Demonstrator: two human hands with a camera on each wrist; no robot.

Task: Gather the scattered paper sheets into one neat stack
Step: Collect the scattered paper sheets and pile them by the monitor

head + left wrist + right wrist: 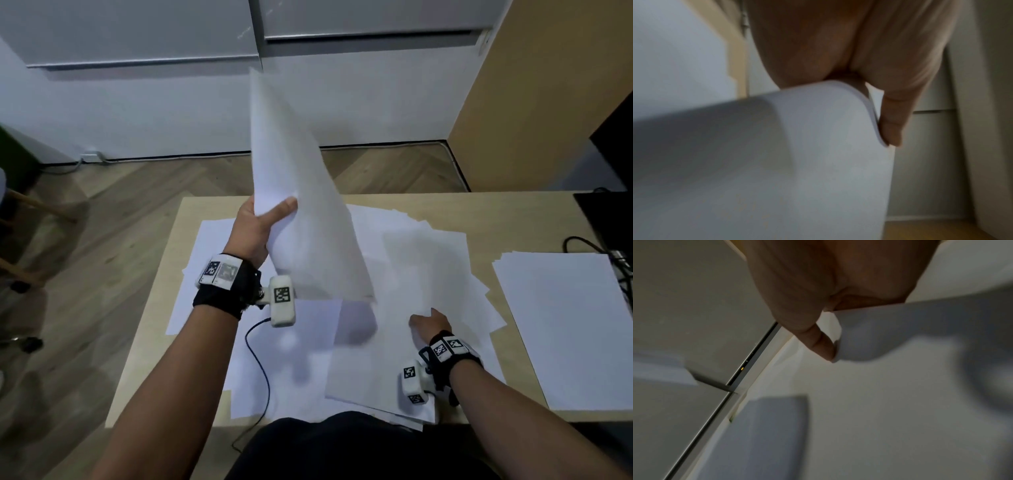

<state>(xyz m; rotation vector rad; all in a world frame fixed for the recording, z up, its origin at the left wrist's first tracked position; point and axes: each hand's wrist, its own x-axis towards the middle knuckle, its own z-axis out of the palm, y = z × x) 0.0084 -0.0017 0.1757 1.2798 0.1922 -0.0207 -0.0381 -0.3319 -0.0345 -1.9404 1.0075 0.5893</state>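
My left hand (255,228) is pinching a bowing raised bundle (301,205), which may fan out. My right hand (430,325) (thumb pinching one loose sheet (376,370)) risks creasing it.

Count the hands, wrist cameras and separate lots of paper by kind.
Hands: 2, left hand, right hand
Wrist cameras: 2, left wrist camera, right wrist camera
Paper lots: 3, held bundle, scattered sheets, side stack
Total: 7

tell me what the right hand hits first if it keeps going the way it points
The right hand points away from the person, low over the table. First in line, probably, are the scattered sheets just ahead; its thumb already pinches the edge of one. Depth is unclear.
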